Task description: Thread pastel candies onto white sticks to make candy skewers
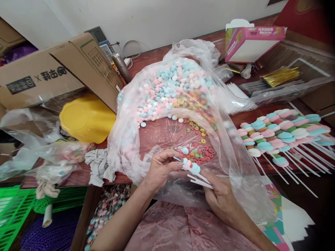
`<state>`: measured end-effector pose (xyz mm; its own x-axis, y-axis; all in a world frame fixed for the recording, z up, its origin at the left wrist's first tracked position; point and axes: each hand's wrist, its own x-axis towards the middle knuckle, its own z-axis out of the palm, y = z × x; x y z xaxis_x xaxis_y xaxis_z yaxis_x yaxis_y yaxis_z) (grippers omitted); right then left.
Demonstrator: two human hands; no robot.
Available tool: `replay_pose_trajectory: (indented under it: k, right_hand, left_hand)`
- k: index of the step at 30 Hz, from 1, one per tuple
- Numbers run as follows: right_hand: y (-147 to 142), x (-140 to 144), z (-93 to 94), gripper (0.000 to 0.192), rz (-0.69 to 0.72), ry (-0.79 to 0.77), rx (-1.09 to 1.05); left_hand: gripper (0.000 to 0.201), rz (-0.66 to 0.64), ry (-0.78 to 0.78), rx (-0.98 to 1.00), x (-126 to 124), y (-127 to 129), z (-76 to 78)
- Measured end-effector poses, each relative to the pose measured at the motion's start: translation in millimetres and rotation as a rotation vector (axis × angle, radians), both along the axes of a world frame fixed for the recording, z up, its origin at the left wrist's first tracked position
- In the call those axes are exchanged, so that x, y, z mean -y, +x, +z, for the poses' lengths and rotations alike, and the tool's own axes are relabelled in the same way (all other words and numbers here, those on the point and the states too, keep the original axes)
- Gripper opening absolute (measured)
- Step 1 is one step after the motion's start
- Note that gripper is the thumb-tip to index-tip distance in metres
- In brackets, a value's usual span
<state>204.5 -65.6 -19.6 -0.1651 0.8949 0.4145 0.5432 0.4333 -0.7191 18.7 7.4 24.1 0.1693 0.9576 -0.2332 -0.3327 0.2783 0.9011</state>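
My right hand [221, 191] is closed around several white sticks [200, 182]. One of them carries a short stack of pale blue, pink and white marshmallows [191, 166], tilted up to the left. At the upper end of this marshmallow skewer my left hand [162, 170] is closed, thumb and fingers pinching; what lies between the fingertips is partly hidden. Just past the fingers is a single blue marshmallow [185, 150]. Small red and green candy rings [204, 155] lie behind the hands, on clear plastic.
A large clear plastic bag [125, 139] holds pastel marshmallows [164, 87] and coloured rings. Finished-looking marshmallow skewers [285, 134] are piled at the right. A yellow container [86, 118] and cardboard box [86, 69] stand left. A pink carton [256, 43] sits back right.
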Motion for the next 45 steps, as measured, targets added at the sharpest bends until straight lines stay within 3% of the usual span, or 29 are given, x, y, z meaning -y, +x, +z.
replay_pose_trajectory:
  k: [4,7,10,14,18,21,24,27,30,35,37,42,45]
  right_hand:
    - [-4,-1,3.3,0.032,-0.008,-0.103,-0.117]
    - [13,-6,-5.6,0.024,-0.151,-0.171,-0.183]
    - [38,-14,-13.4,0.028,-0.389,-0.247,-0.317]
    - [53,-20,-15.4,0.030,-0.516,-0.252,-0.440]
    - [53,-16,-15.9,0.029,-0.512,-0.211,-0.379]
    - [57,-10,-20.3,0.036,-0.458,-0.222,-0.325]
    - [62,-8,-26.5,0.027,-0.393,-0.223,-0.271]
    - [59,-10,-29.0,0.023,-0.317,-0.187,-0.220]
    - [50,-14,-24.9,0.023,-0.259,-0.147,-0.161]
    - [40,-16,-12.6,0.024,-0.252,-0.139,-0.106]
    - [37,-15,-9.1,0.027,-0.230,-0.162,-0.091]
    - [25,-8,-10.7,0.029,-0.211,-0.253,-0.167]
    - [15,-8,-15.2,0.031,-0.233,-0.297,-0.290]
  left_hand:
    - [0.026,-0.116,-0.012,0.003,-1,7,7.9]
    - [0.035,-0.340,0.054,-0.167,-23,9,16.7]
    - [0.032,-0.543,0.325,-0.514,-60,22,20.7]
    - [0.024,-0.807,0.888,-1.046,-104,64,3.6]
    - [0.023,-0.938,0.969,-1.105,-122,98,-23.6]
    - [0.015,-0.915,0.853,-1.003,-125,97,-26.6]
    - [0.006,-0.807,0.417,-0.697,-122,80,-13.0]
    - [0.018,-0.625,0.044,-0.354,-110,59,5.3]
    - [0.034,-0.502,-0.046,-0.164,-89,44,17.5]
    - [0.035,-0.324,0.032,-0.085,-51,29,16.4]
    - [0.028,-0.242,0.174,-0.173,-40,24,11.8]
    - [0.009,-0.152,0.729,-0.472,-29,21,1.7]
    - [0.011,-0.076,0.740,-0.443,-31,29,-3.7]
